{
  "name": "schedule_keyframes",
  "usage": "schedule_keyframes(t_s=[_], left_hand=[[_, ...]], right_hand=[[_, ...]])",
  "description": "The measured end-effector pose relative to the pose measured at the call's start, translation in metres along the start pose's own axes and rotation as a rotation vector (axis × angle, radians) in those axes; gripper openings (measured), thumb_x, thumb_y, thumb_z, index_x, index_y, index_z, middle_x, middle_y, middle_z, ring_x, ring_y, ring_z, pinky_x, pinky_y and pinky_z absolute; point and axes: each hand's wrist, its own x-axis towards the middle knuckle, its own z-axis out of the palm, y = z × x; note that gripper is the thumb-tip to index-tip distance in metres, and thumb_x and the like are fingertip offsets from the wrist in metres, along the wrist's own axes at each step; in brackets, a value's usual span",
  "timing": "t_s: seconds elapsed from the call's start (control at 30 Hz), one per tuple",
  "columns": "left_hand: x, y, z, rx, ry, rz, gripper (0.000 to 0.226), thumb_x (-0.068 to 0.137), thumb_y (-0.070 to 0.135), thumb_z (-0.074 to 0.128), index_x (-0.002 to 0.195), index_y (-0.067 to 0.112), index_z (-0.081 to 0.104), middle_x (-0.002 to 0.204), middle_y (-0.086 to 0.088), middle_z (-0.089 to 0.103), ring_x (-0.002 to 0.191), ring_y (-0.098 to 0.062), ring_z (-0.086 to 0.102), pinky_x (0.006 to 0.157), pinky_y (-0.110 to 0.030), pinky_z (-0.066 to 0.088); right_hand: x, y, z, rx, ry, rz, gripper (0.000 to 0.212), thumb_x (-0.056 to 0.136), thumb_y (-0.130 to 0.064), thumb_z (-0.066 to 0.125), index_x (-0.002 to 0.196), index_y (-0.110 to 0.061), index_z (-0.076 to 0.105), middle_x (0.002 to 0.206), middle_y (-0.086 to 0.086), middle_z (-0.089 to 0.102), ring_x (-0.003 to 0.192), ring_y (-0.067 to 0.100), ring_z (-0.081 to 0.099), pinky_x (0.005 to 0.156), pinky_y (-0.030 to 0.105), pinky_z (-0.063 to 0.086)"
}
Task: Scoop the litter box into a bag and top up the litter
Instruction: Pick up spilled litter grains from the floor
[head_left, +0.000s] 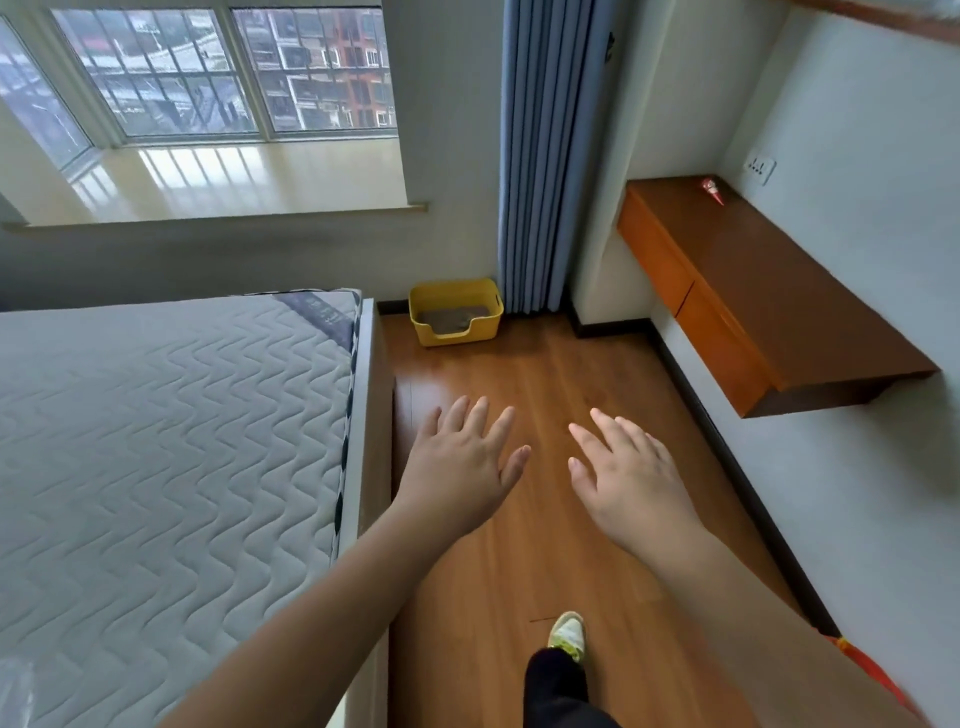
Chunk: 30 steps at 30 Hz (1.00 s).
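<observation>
Across the wooden floor (519, 364) sat the yellow plastic litter box (455, 310); my left hand (462, 462) and right hand (631, 478) hung wide, empty, so I judged walking close first was wisest.

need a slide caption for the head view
Both hands, left hand and right hand, open and empty above the wood floor, yellow litter box ahead by the curtain.

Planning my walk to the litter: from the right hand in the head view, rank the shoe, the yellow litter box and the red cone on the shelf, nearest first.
From the right hand:
1. Shoe, on the floor below it.
2. Litter box, ahead by the curtain.
3. Red cone, far end of the shelf, to the right.
</observation>
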Motion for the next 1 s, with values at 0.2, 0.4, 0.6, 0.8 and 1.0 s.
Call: schedule_keyframes(t_s=[0.2, 0.4, 0.6, 0.8, 1.0], left_hand=[[0.127, 0.006, 0.005, 0.047, -0.047, -0.002, 0.064, 0.098, 0.06, 0.009, 0.155, 0.029, 0.013, 0.161, -0.004, 0.022, 0.15, -0.024, 0.012, 0.12, -0.047, 0.011], [0.229, 0.016, -0.001, 0.053, -0.065, 0.0, 0.063, 0.099, 0.059, 0.01, 0.155, 0.029, 0.016, 0.161, -0.003, 0.024, 0.15, -0.023, 0.013, 0.12, -0.046, 0.01], [0.305, -0.016, -0.004, 0.054, -0.054, -0.075, 0.07, 0.093, 0.058, -0.004, 0.154, 0.03, 0.017, 0.16, -0.002, 0.026, 0.149, -0.022, 0.015, 0.12, -0.045, 0.015], [0.388, -0.057, 0.011, 0.013, -0.065, -0.069, 0.073, 0.091, 0.059, -0.008, 0.154, 0.031, 0.015, 0.161, -0.001, 0.023, 0.15, -0.022, 0.011, 0.121, -0.045, 0.011], [0.487, -0.122, 0.034, -0.032, -0.114, -0.075, 0.065, 0.097, 0.059, 0.001, 0.155, 0.032, 0.012, 0.163, 0.0, 0.018, 0.151, -0.022, 0.007, 0.122, -0.045, 0.006]], right_hand=[[0.116, 0.056, -0.009, 0.04, 0.042, 0.004, 0.053, 0.1, -0.049, 0.021, 0.151, -0.033, 0.02, 0.159, -0.003, 0.018, 0.146, 0.017, 0.014, 0.118, 0.036, 0.014], [0.221, 0.095, -0.028, 0.073, 0.01, -0.047, 0.053, 0.101, -0.047, 0.023, 0.152, -0.033, 0.02, 0.159, -0.003, 0.02, 0.146, 0.017, 0.015, 0.118, 0.036, 0.015], [0.304, 0.112, -0.032, 0.05, -0.015, -0.064, 0.053, 0.1, -0.046, 0.025, 0.151, -0.031, 0.021, 0.158, -0.002, 0.022, 0.145, 0.017, 0.018, 0.117, 0.036, 0.017], [0.401, 0.111, -0.024, 0.039, -0.052, -0.066, 0.054, 0.1, -0.046, 0.025, 0.152, -0.032, 0.019, 0.159, -0.003, 0.019, 0.145, 0.017, 0.016, 0.117, 0.035, 0.014], [0.52, 0.093, -0.026, 0.023, -0.062, -0.065, 0.054, 0.1, -0.047, 0.024, 0.152, -0.033, 0.018, 0.159, -0.004, 0.018, 0.146, 0.017, 0.015, 0.118, 0.036, 0.013]])
